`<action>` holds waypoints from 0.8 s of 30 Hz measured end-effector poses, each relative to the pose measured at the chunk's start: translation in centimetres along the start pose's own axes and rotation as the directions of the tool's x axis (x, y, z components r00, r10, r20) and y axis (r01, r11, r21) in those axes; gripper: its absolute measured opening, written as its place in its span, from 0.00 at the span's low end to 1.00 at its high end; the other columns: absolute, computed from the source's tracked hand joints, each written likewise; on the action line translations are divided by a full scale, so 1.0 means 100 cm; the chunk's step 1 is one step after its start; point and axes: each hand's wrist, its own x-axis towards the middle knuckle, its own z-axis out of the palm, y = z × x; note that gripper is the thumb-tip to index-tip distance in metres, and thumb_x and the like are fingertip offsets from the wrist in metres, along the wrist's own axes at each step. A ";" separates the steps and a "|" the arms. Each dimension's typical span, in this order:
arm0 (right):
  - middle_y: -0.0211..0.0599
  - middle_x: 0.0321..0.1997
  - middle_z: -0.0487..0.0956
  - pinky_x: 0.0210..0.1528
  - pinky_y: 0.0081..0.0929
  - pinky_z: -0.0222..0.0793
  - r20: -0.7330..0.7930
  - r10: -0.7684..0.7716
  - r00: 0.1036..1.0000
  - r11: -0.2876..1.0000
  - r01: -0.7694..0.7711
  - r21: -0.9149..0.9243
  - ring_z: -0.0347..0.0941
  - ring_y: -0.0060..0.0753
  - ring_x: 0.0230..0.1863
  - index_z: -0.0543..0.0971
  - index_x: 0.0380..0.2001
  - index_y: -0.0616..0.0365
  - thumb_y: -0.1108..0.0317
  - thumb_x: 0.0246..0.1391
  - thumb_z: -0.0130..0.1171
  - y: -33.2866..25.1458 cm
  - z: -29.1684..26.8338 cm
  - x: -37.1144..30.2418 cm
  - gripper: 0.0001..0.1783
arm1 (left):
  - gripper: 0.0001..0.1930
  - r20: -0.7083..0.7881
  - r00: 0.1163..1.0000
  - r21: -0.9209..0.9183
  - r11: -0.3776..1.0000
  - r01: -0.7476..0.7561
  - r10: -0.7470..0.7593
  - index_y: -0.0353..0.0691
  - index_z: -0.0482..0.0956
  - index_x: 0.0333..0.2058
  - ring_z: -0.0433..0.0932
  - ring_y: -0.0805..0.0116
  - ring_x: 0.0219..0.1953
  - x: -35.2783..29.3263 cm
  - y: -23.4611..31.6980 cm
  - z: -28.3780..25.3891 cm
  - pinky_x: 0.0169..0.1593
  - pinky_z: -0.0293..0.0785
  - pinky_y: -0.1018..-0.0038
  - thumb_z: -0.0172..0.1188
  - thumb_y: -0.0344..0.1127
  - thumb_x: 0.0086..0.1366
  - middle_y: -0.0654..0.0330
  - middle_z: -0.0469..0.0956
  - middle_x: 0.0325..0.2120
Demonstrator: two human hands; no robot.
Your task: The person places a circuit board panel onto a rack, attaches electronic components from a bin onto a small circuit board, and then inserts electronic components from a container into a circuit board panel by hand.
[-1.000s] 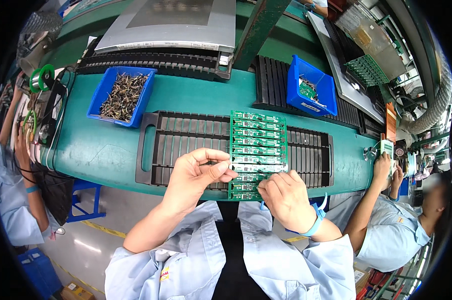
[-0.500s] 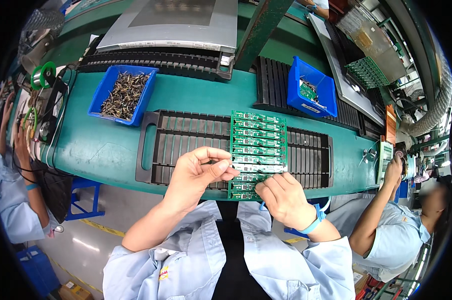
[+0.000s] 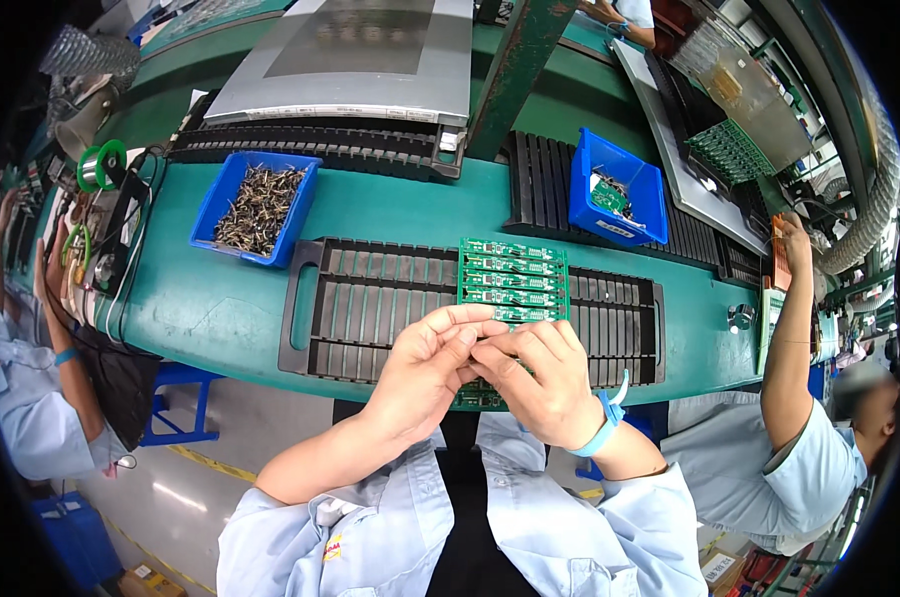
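A green circuit board panel (image 3: 514, 271), divided into several narrow strips with small parts on them, lies across a black slotted tray (image 3: 308, 310) in front of me. My left hand (image 3: 418, 370) is over the panel's near half, its thumb and forefinger pinched together. My right hand (image 3: 547, 386), with a blue band (image 3: 603, 426) on its wrist, meets it there, its fingers also closed in a pinch. The fingertips of both hands almost touch. Whatever they hold is too small or hidden to make out. Both hands cover the panel's lower strips.
A blue bin (image 3: 239, 255) of loose leaded components stands beyond the tray at left. Another blue bin (image 3: 653, 194) holding green board pieces is at the right, on black racks (image 3: 539, 184). A green post (image 3: 517, 85) rises behind. Co-workers' hands (image 3: 794, 244) appear at both sides.
My right hand has left the panel's near right edge and moved up and left to meet my left hand. My left hand has shifted slightly right. The co-worker at right has raised an arm.
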 end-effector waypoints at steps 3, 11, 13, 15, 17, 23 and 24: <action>0.29 0.30 0.73 0.32 0.23 0.57 0.049 -0.026 0.998 0.999 0.027 -0.025 0.64 0.27 0.27 0.77 0.31 0.57 0.72 0.39 0.60 0.001 -0.005 0.005 0.11 | 0.14 0.009 1.000 -0.004 1.000 0.013 -0.013 0.33 0.66 0.49 0.74 0.67 0.44 0.001 -0.002 0.002 0.48 0.71 0.75 0.47 0.30 0.66 0.52 0.73 0.42; 0.34 0.35 0.71 0.32 0.24 0.57 0.191 -0.065 0.979 0.998 0.061 0.028 0.65 0.28 0.31 0.75 0.31 0.60 0.72 0.40 0.54 0.011 -0.011 -0.002 0.10 | 0.14 0.032 0.996 -0.003 0.996 0.088 -0.088 0.35 0.62 0.51 0.72 0.68 0.44 0.002 -0.005 0.005 0.50 0.68 0.75 0.42 0.31 0.68 0.52 0.72 0.44; 0.34 0.34 0.71 0.32 0.24 0.57 0.192 -0.041 0.981 0.998 0.030 0.062 0.65 0.29 0.30 0.74 0.30 0.60 0.73 0.41 0.55 0.012 -0.012 -0.003 0.09 | 0.13 0.027 0.995 -0.035 0.995 0.098 -0.097 0.35 0.65 0.49 0.72 0.69 0.43 0.002 -0.006 0.006 0.49 0.68 0.76 0.44 0.30 0.67 0.52 0.72 0.44; 0.34 0.33 0.71 0.32 0.25 0.58 0.193 -0.017 0.981 0.995 -0.001 0.095 0.64 0.30 0.29 0.74 0.30 0.60 0.73 0.42 0.55 0.012 -0.013 -0.005 0.08 | 0.12 0.023 0.994 -0.065 0.992 0.108 -0.107 0.35 0.67 0.47 0.72 0.69 0.42 0.001 -0.005 0.008 0.48 0.68 0.76 0.46 0.29 0.66 0.53 0.71 0.44; 0.34 0.32 0.71 0.33 0.24 0.58 0.206 0.032 0.978 0.982 -0.069 0.173 0.64 0.30 0.28 0.74 0.29 0.59 0.74 0.42 0.56 0.015 -0.018 -0.008 0.07 | 0.11 0.036 0.999 0.222 0.975 -0.005 -0.003 0.35 0.69 0.46 0.72 0.69 0.41 -0.004 0.000 0.008 0.47 0.68 0.76 0.47 0.29 0.65 0.53 0.71 0.43; 0.32 0.27 0.71 0.33 0.24 0.59 0.348 0.203 0.915 0.861 -0.336 0.382 0.64 0.31 0.25 0.74 0.27 0.59 0.75 0.41 0.59 0.023 -0.035 -0.030 0.06 | 0.08 0.416 0.862 0.876 0.126 -0.465 0.289 0.37 0.74 0.37 0.72 0.67 0.39 -0.020 0.003 -0.006 0.44 0.68 0.74 0.55 0.28 0.57 0.56 0.72 0.41; 0.32 0.26 0.70 0.33 0.24 0.60 0.389 0.219 0.895 0.850 -0.371 0.375 0.64 0.31 0.25 0.74 0.27 0.59 0.75 0.42 0.59 0.021 -0.038 -0.035 0.06 | 0.08 0.505 0.809 0.852 -0.025 -0.523 0.300 0.37 0.75 0.35 0.72 0.67 0.38 -0.022 0.000 -0.008 0.43 0.68 0.73 0.57 0.28 0.55 0.56 0.72 0.41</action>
